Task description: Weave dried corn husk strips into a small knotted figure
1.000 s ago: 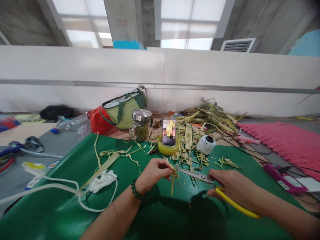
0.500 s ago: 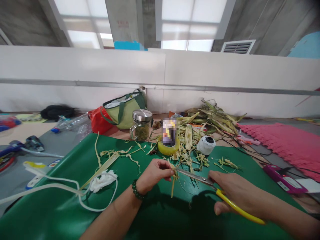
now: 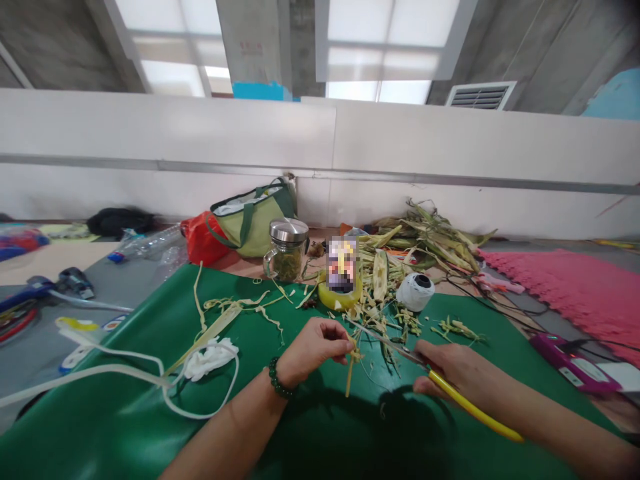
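Observation:
My left hand (image 3: 311, 349) is closed in a pinch on a thin yellow husk strip (image 3: 350, 372) that hangs down over the green mat (image 3: 150, 427). A dark bead bracelet circles that wrist. My right hand (image 3: 453, 370) grips yellow-handled scissors (image 3: 400, 350). Their blades point left, with the tips just above and beside the top of the strip. Cut husk scraps (image 3: 380, 320) lie scattered just beyond both hands.
A glass jar with a metal lid (image 3: 287, 250), a yellow tape roll (image 3: 340, 297) and a white twine ball (image 3: 415, 291) stand behind. A husk pile (image 3: 430, 237) lies at the back right, bags (image 3: 240, 220) at the back left, white cord (image 3: 125, 370) on the left, a pink mat (image 3: 575, 287) on the right.
The scissor blades have shifted slightly up and left near the strip's top. My left hand has kept its pinch on the strip with little movement.

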`<state>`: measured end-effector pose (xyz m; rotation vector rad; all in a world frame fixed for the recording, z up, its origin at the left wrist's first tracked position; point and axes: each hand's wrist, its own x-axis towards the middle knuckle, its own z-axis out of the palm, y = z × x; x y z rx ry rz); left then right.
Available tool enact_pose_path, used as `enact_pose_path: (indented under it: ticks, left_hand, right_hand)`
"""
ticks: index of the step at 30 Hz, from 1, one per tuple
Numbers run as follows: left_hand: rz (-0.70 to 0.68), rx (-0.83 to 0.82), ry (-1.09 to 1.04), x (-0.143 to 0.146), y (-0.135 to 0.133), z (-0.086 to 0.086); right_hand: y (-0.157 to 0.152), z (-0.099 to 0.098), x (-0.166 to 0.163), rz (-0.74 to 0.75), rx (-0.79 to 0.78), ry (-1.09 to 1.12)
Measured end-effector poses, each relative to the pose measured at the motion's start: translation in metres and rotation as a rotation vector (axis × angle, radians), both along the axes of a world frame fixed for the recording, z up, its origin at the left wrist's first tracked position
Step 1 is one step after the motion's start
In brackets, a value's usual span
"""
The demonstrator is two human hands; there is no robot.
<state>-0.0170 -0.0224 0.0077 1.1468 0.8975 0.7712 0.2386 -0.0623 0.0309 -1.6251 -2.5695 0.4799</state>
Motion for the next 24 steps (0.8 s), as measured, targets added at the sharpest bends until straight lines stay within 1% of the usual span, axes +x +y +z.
enact_pose_path:
  ticks: [2,4,7,8,10,11,13,15,18,21,24]
  left_hand:
    - [0.017,-0.001,-0.046,0.000,0.000,0.000]
    - [0.069,0.004,-0.116,0.001,0.000,0.000]
    - [0.123,-0.007,-0.206,0.002,-0.002,0.000]
    - [0.131,-0.009,-0.228,0.003,-0.002,0.000]
    - [0.142,-0.002,-0.258,0.005,-0.003,0.000]
    - [0.152,0.006,-0.266,0.006,-0.004,0.000]
    - [0.177,0.023,-0.269,0.008,-0.006,0.000]
    - [0.212,0.034,-0.278,0.010,-0.007,-0.001]
    - [0.247,0.029,-0.292,0.011,-0.007,-0.001]
    - [0.164,0.032,-0.241,0.009,-0.007,0.001]
    - [0.071,0.105,-0.164,0.007,-0.006,0.002]
  right_hand:
    - [-0.002,0.001,0.002,-0.017,-0.005,0.147]
    - [-0.005,0.003,0.002,-0.073,-0.063,0.338]
    - [-0.009,0.004,-0.009,-0.283,-0.206,0.618]
    - [-0.010,0.003,-0.015,-0.356,-0.219,0.698]
    - [-0.009,0.001,-0.030,-0.436,-0.189,0.832]
    - [-0.008,-0.001,-0.038,-0.446,-0.174,0.888]
    - [-0.005,-0.008,-0.054,-0.436,-0.191,1.003]
    - [-0.002,-0.015,-0.068,-0.390,-0.241,1.096]
    - [0.003,-0.023,-0.078,-0.361,-0.252,1.169]
    - [0.006,-0.024,-0.078,-0.328,-0.131,1.138]
    - [0.009,-0.023,-0.074,-0.268,0.021,1.018]
